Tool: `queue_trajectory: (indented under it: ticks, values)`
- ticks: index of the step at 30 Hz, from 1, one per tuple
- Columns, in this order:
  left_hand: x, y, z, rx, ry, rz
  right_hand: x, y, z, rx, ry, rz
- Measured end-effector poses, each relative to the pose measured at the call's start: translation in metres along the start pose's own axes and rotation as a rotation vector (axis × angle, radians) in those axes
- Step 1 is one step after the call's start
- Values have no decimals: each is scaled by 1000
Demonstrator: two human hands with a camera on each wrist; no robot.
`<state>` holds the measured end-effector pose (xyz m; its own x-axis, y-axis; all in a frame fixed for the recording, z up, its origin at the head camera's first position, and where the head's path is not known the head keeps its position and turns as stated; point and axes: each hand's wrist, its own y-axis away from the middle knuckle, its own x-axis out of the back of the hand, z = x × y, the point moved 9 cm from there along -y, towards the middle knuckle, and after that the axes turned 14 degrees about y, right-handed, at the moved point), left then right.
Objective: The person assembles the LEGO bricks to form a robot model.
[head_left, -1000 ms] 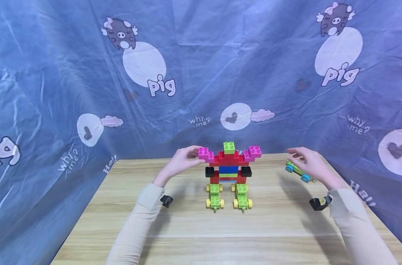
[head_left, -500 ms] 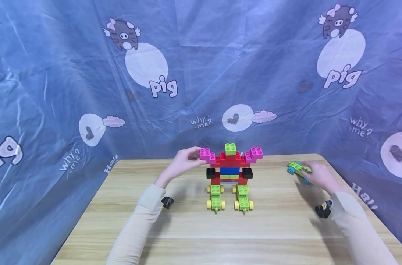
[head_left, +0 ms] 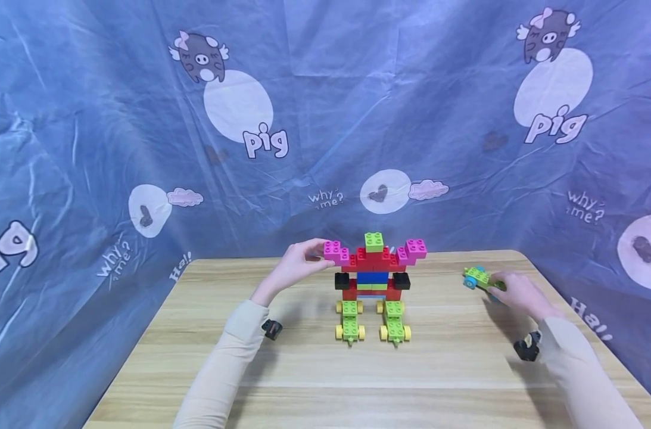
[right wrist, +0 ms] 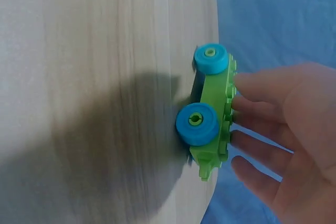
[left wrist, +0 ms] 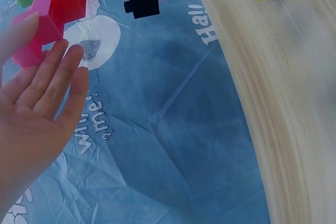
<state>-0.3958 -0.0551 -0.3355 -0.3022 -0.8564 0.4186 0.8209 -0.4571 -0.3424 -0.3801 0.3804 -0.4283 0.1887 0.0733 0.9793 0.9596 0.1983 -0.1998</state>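
Observation:
A robot-like figure of toy building bricks stands upright mid-table, with a red body (head_left: pixel 370 260) and a lime head brick (head_left: pixel 373 241). My left hand (head_left: pixel 295 265) pinches the pink brick (left wrist: pixel 48 22) at the end of the figure's left-side arm, thumb on one face and fingers behind. At the far right, my right hand (head_left: pixel 520 293) touches a lime brick car (right wrist: pixel 215 98) with blue wheels. Its fingertips lie against the studded top, fingers fairly straight, and in the head view they cover the car's near end.
Two lime wheeled bases with yellow wheels, a left one (head_left: pixel 349 325) and a right one (head_left: pixel 394 325), form the figure's feet. A wooden table (head_left: pixel 304 393) carries everything, and a blue printed cloth (head_left: pixel 325 89) hangs behind and along both sides.
My right hand has come down from above the car onto its top. The car has shifted slightly toward me and left since half a second ago. My left hand keeps its pinch.

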Motion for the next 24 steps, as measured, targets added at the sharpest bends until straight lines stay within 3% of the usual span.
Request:
queue_trajectory:
  ticks: [14,24]
  values:
    - [2,2,-3,8,21,9,-4,3,-2,-28,-56,-12]
    - [0,0,-3,14,20,1,-6,4,-3,-41,-33,-11]
